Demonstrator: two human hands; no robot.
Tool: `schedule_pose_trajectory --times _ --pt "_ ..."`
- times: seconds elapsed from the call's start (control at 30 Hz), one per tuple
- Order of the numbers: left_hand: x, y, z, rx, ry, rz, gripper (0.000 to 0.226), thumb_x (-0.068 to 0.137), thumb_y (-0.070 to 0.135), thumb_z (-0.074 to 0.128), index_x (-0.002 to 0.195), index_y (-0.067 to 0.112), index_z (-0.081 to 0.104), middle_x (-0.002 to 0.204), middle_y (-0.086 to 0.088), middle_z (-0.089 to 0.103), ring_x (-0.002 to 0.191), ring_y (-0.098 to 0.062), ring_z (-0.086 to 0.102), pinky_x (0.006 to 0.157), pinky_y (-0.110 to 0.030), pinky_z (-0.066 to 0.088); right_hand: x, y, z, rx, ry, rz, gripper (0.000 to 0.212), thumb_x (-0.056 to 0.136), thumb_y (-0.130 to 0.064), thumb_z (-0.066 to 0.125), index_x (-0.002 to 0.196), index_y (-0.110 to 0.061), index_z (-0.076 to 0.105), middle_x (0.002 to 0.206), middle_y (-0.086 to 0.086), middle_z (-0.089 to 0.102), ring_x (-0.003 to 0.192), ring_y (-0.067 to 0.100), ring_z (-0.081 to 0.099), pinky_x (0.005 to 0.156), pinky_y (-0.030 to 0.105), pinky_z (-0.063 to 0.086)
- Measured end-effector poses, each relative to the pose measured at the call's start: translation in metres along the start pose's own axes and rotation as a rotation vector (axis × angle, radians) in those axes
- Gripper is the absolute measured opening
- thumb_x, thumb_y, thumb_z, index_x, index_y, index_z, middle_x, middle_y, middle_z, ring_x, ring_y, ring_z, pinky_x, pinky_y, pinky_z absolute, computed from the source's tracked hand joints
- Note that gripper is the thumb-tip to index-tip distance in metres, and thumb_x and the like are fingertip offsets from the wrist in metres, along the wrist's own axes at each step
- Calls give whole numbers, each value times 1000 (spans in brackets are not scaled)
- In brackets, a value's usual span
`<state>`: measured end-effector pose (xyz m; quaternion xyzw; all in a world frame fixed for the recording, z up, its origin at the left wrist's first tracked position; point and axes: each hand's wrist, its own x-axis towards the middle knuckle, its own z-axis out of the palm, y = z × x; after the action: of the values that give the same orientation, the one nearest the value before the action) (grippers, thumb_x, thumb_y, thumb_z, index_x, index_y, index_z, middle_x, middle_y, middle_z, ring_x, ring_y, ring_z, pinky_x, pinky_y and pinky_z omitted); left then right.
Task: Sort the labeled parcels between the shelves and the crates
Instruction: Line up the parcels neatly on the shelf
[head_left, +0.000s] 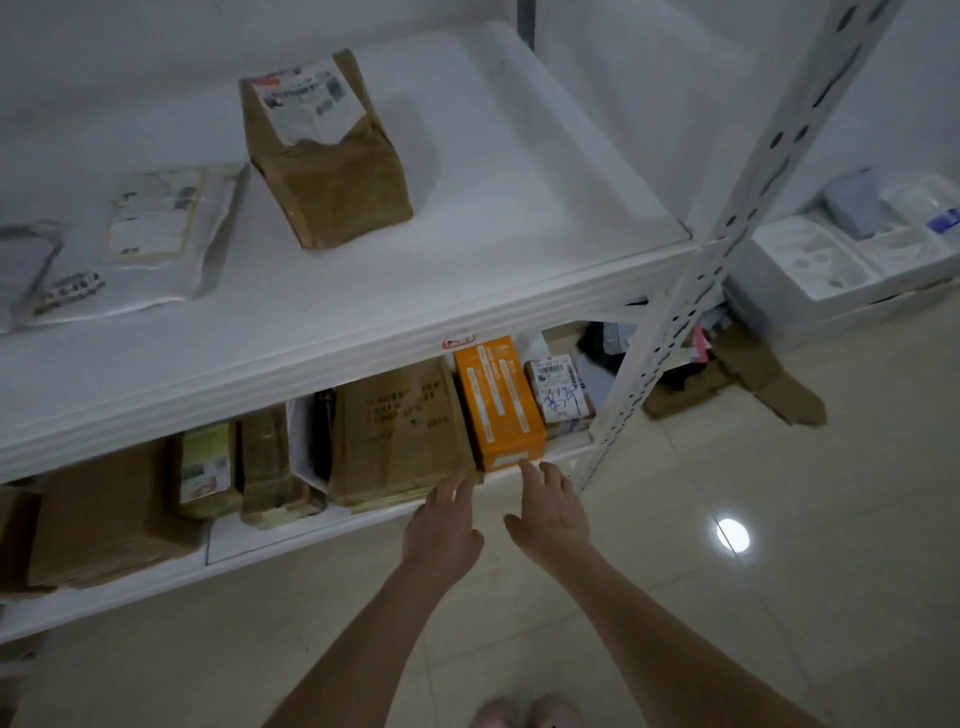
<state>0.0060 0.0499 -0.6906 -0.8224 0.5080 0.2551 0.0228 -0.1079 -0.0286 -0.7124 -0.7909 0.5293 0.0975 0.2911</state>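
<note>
— What are your hands doing?

— Both are stretched out in front of me, backs up, and neither has hold of anything. My left hand (441, 530) has its fingers straight and close together, the tips at the bottom front corner of the brown carton (400, 431); whether they touch it I cannot tell. My right hand (550, 512) is spread wide, its forefinger tip right at the lower front edge of the orange box (498, 405).

— Where do those two stand?

— On the lower shelf (291, 535), straight ahead of my fingertips. The carton is ahead of the left hand and the orange box ahead of the right, the two side by side. Just past the orange box, to the right of my right hand, is a small parcel (561, 395) with a barcode label and blue handwriting.

— And to the left?

— Left of my left hand, along the same shelf, a row of brown parcels (265, 462); their print is too dim to read.

— Anything higher?

— Above and beyond both hands is the upper shelf (493, 208). A brown paper parcel (327, 156) with a white label stands on it, up and left of my left hand, and a flat white mailer (166, 234) lies further left again. The white slotted post (737, 218) of the rack rises to the right of my right hand, with the tiled floor (805, 571) below it.
</note>
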Motion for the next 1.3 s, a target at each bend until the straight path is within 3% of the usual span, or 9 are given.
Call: schedule_pose_trajectory --times 0.13,0.27,0.43,0.57,0.8,0.97,1.1,1.3 --pt "43 -5 25 62 63 64 73 91 18 52 152 21 10 159 1 9 141 -20 27 106 -33 35 42 16 21 22 11 28 82 89 -36 62 150 -25 9 158 9 12 143 31 19 111 41 31" --pt "80 -17 45 141 137 136 78 91 17 49 153 20 3 161 1 0 144 -19 16 112 -35 27 80 17 34 1 120 -14 90 87 -31 65 149 -30 0 158 11 4 144 32 13 111 42 30" --pt "107 -23 52 65 171 83 78 91 25 52 152 20 4 158 0 9 139 -21 26 108 -36 35 112 14 36 -52 178 -69 94 80 -44 70 144 -41 1 157 14 -2 143 39 8 111 48 27" --pt "103 -22 57 56 188 107 75 90 27 53 151 22 10 154 2 13 134 -17 33 100 -31 43 119 19 38 -119 133 -125 83 73 -58 70 137 -47 20 155 12 -1 141 39 9 108 51 30" --pt "85 -8 55 -27 271 113 55 91 21 49 142 23 32 141 7 35 125 -11 39 92 -23 44 106 33 44 -71 124 -117 60 86 -38 66 134 -46 31 157 7 2 142 32 21 104 47 40" --pt "97 17 43 -310 218 -55 48 93 18 50 139 18 37 141 1 42 117 -18 53 84 -30 52 110 35 38 -71 119 -114 52 91 -34 60 136 -42 36 157 6 6 138 31 27 99 44 45" --pt "110 38 35 -540 59 -193 56 93 21 54 143 14 30 141 -6 44 120 -27 52 93 -41 50 109 34 41 1 141 -85 42 92 -37 57 132 -39 43 157 4 11 137 28 32 98 43 45" --pt "128 50 16 -631 -45 -350 50 93 31 53 137 14 36 132 -10 52 118 -31 53 97 -45 47 121 37 22 440 150 27 38 89 -26 61 125 -14 53 137 6 42 116 22 51 92 35 43"
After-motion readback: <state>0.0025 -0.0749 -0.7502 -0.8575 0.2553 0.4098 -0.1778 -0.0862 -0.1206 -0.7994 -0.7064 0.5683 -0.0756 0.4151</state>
